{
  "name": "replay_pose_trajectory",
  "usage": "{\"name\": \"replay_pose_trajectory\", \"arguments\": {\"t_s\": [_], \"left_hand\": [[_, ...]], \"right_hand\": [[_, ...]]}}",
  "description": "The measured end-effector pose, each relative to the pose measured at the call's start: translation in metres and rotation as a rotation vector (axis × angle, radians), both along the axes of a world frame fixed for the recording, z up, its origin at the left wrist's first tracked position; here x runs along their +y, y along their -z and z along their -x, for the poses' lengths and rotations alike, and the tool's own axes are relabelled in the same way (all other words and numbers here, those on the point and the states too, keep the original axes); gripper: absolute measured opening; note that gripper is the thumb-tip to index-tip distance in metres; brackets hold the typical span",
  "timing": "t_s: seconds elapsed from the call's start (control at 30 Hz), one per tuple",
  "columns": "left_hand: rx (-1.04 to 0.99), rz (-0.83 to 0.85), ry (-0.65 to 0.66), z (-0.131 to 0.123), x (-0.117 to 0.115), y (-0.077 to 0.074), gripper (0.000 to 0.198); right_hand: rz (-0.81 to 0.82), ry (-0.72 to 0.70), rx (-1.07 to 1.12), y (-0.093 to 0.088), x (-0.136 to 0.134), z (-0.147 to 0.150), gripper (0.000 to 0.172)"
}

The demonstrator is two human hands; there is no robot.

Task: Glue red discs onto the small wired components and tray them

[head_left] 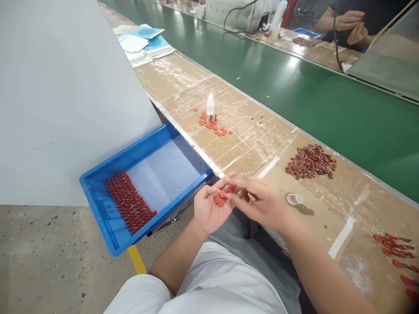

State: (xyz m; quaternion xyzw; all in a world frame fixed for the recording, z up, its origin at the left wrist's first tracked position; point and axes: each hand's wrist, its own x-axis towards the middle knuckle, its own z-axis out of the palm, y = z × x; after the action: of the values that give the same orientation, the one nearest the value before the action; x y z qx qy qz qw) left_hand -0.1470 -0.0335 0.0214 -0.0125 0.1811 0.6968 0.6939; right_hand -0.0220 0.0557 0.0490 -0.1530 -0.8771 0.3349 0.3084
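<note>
My left hand is palm up, cupping several small round red discs that look like buttons. Over it comes my right hand, thumb and fingertips around another red disc; the grip is partly hidden. On the bench beyond my hands, loose red discs lie scattered by a small white dropper bottle. A pile of small dark-and-red figure-like pieces sits to the right. Near my right forearm is a small clear cup beside a wet-looking patch.
A blue tray at the left holds rows of red pieces. More red pieces lie at the right edge. Behind the bench runs a green conveyor belt. Papers are stacked far left; a co-worker's hands show across the belt.
</note>
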Motion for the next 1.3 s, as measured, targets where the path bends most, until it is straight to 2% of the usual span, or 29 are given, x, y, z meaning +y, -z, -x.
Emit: {"name": "replay_pose_trajectory", "arguments": {"t_s": [0.1,0.2,0.43,0.53,0.7,0.8,0.9,1.0,1.1,1.3], "left_hand": [[-0.017,0.003,0.075,-0.004,0.001,0.001,0.053],[-0.016,0.008,0.115,-0.008,0.003,0.001,0.054],[-0.015,0.004,0.117,-0.010,0.006,0.001,0.056],[-0.013,0.006,0.106,-0.009,0.008,0.002,0.055],[-0.044,0.024,0.081,-0.007,0.009,0.003,0.054],[-0.063,0.004,0.078,-0.005,0.008,0.003,0.055],[-0.058,0.012,0.071,-0.003,0.007,0.008,0.056],[-0.060,0.065,0.035,-0.001,0.006,0.017,0.052],[-0.065,0.106,0.005,0.002,0.004,0.029,0.048],[-0.072,0.182,-0.052,0.013,-0.005,0.042,0.042]], "right_hand": [[-0.013,0.009,-0.025,0.012,-0.013,-0.011,0.033],[-0.025,0.046,-0.031,0.022,-0.013,-0.014,0.029],[0.008,0.154,0.014,0.026,-0.014,-0.018,0.024],[0.070,0.244,0.055,0.028,-0.016,-0.016,0.025],[0.273,0.491,0.182,0.028,-0.010,-0.012,0.025],[0.310,0.630,0.183,0.034,0.009,-0.011,0.028],[0.206,0.714,0.093,0.049,0.040,-0.004,0.030],[0.077,0.711,-0.118,0.068,0.073,0.011,0.024],[0.021,0.681,-0.329,0.080,0.099,0.034,0.020],[0.016,0.739,-0.444,0.084,0.133,0.080,0.023]]}}
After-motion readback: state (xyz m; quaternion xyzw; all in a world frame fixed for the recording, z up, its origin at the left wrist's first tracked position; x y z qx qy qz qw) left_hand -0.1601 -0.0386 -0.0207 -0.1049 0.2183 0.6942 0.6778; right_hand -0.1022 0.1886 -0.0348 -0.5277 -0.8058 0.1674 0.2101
